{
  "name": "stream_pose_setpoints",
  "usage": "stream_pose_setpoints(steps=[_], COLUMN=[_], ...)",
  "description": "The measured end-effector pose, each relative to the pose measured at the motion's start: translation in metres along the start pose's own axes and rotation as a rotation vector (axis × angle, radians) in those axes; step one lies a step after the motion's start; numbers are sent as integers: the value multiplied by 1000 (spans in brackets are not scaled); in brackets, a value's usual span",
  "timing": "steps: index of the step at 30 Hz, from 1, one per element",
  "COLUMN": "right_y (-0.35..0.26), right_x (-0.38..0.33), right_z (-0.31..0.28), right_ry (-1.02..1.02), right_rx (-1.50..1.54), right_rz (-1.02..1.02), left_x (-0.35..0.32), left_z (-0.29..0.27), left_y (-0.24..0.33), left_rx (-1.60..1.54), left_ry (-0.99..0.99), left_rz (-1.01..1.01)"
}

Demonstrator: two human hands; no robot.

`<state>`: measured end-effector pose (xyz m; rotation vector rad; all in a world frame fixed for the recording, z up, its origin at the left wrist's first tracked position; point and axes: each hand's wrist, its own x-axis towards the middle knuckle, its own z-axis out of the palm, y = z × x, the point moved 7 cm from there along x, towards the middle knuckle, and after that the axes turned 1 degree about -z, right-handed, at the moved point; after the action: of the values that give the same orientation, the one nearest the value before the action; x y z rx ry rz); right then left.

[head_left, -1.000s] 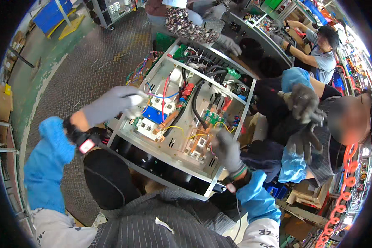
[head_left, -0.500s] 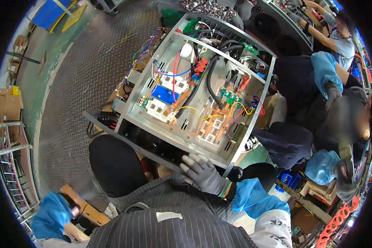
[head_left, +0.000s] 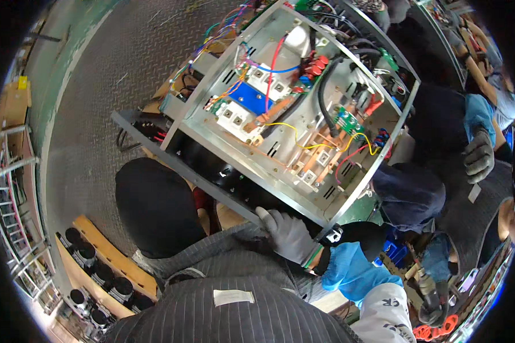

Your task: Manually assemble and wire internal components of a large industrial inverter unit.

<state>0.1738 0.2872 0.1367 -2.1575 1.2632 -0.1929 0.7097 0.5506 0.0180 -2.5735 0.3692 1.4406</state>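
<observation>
Diamond-plate floor (head_left: 109, 120) fills the upper left; the metal chassis (head_left: 263, 177) lies open-side up at upper centre, presumably keeping wiring (head_left: 322, 100) reachable. Our right hand (head_left: 292, 235) touches its black front panel (head_left: 217, 171), perhaps steadying it; whether the fingers grip, we cannot tell. Our left hand is unseen.

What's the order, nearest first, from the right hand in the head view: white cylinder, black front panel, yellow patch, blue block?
1. Black front panel: at the right hand.
2. Blue block: inside the metal case, leftward.
3. White cylinder: toward the case's far side.
4. Yellow patch: on cardboard, far left.
</observation>
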Motion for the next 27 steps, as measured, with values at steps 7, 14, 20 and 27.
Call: stream_pose_setpoints(steps=[7, 14, 20, 27], right_y=[4, 0, -8, -4], right_x=[5, 8, 6, 2], right_z=[-2, -4, -1, 7], right_ry=[-60, -21, 44, -39], right_rx=[93, 297, 253, 100], right_rz=[17, -71, -12, 90], left_x=[-19, -51, -53, -164], left_z=[39, 78, 57, -107], left_y=[-52, -109, -106, 231], left_rx=[-93, -153, -106, 111], left_ry=[-15, -24, 20, 701], left_rz=[-80, -142, -114, 1086])
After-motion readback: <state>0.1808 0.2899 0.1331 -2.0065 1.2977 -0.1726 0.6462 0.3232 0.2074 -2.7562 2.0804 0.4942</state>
